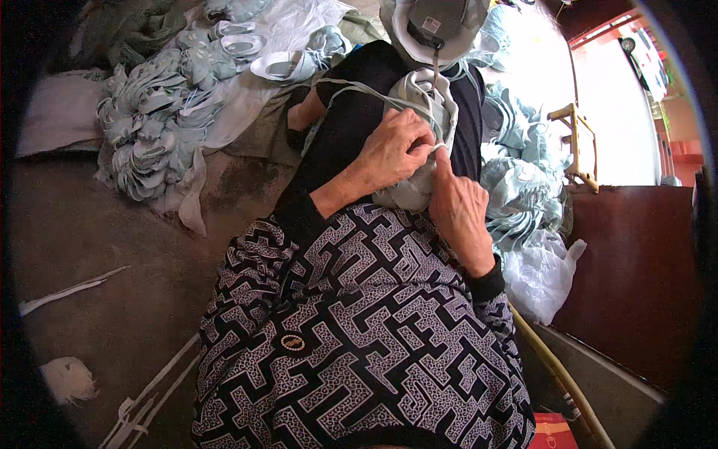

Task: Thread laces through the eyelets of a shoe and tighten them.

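A pale grey-green shoe upper [404, 196] lies across my lap, its opening turned away from me. My left hand [396, 150] is closed in a pinch over the lacing area, on a pale shoelace [357, 85] that loops out to the left. Against it, my right hand [460, 206] has its index finger stretched up to the lace at the eyelets, and its other fingers are curled; the lace shows at the fingertip. Just beyond my knees is another shoe upper [437, 30], with its lining and a small white label facing up.
Piled shoe uppers [149, 120] lie at the left on pale sheeting [224, 123], and more uppers [523, 187] stack at the right. Beside them are a clear plastic bag [542, 273], a bamboo frame [580, 146] and a dark red panel [628, 284]. Loose laces [142, 411] trail on the floor.
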Motion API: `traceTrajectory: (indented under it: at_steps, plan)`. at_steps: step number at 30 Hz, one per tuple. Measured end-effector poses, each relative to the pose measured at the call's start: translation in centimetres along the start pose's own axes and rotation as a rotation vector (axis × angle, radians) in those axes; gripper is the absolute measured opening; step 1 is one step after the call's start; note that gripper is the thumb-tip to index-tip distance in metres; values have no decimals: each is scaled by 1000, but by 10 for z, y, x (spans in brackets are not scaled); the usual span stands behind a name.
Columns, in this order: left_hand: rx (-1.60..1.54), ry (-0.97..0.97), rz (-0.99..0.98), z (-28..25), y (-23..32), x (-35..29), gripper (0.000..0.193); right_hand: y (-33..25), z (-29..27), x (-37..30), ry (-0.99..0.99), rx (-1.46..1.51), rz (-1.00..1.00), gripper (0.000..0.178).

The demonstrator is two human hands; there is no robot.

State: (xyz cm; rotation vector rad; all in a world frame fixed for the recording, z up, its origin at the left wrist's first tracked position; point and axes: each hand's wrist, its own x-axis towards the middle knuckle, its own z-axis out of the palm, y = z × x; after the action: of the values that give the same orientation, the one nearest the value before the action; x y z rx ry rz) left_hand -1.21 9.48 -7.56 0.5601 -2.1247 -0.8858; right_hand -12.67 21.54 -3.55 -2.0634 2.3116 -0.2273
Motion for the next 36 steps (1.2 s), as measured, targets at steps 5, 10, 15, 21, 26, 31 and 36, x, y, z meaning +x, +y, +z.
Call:
traceTrajectory:
  at_steps: [5,10,15,21,26,31,36]
  plan:
    - [-13,4,-19,1,0,1,7,6,11,15,-6,-13,45,31]
    - [20,-3,-27,-4,-3,-2,8,14,11,16,73,302,101,15]
    - [-37,-53,-50,-15,0,-1,8,38,1,19,-351,1336,276,18]
    - [-49,-90,1,-18,-4,2,8,15,-18,12,-239,1145,203,20]
    - [51,-27,67,-10,-6,-5,9,39,-79,-31,-320,1193,57,15]
    - [146,5,102,-4,4,-8,26,230,-138,-142,874,1057,364,26]
    - [216,-40,125,-8,7,-12,33,305,-225,-130,709,911,103,29]
